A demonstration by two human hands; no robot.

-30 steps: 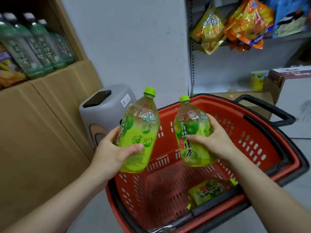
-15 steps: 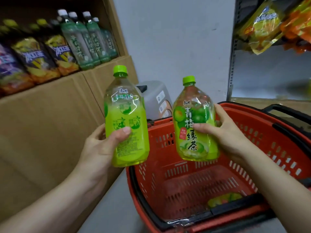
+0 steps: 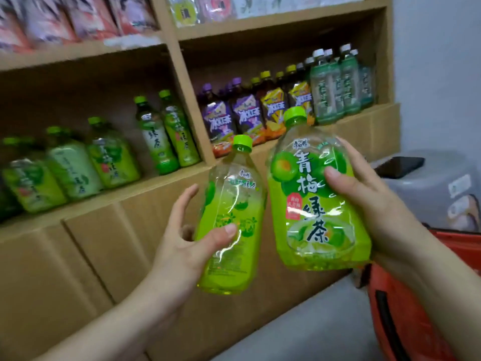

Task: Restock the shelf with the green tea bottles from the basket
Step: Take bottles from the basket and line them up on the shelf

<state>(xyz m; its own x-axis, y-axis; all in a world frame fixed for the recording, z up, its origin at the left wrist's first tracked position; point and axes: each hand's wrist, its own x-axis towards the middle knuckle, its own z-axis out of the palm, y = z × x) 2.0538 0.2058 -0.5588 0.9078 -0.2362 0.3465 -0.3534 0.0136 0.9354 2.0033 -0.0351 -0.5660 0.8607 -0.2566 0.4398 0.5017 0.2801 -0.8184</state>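
While one green tea bottle [image 3: 229, 217] sits pinched by the left hand [image 3: 182, 246] between thumb and loosely spread fingers, the right hand [image 3: 364, 194] wraps a second bottle [image 3: 317, 204], both just short of the shelf [image 3: 145, 190]. That loose pinch could let the bottle slip. Below the right wrist, the basket [image 3: 406, 329] is cut off and its contents are hidden.

The left hand [image 3: 179, 251] holds a green tea bottle [image 3: 231, 238], thumb across the label and fingers [image 3: 182, 204] behind it. The right hand [image 3: 369, 204] grips a second green tea bottle [image 3: 309, 204] just beside it, label facing the camera. Behind them the shelf [image 3: 145, 191] carries green-capped bottles [image 3: 112, 157], purple-labelled bottles [image 3: 221, 118] and white-capped bottles [image 3: 335, 84]. A red basket [image 3: 406, 321] shows at lower right.
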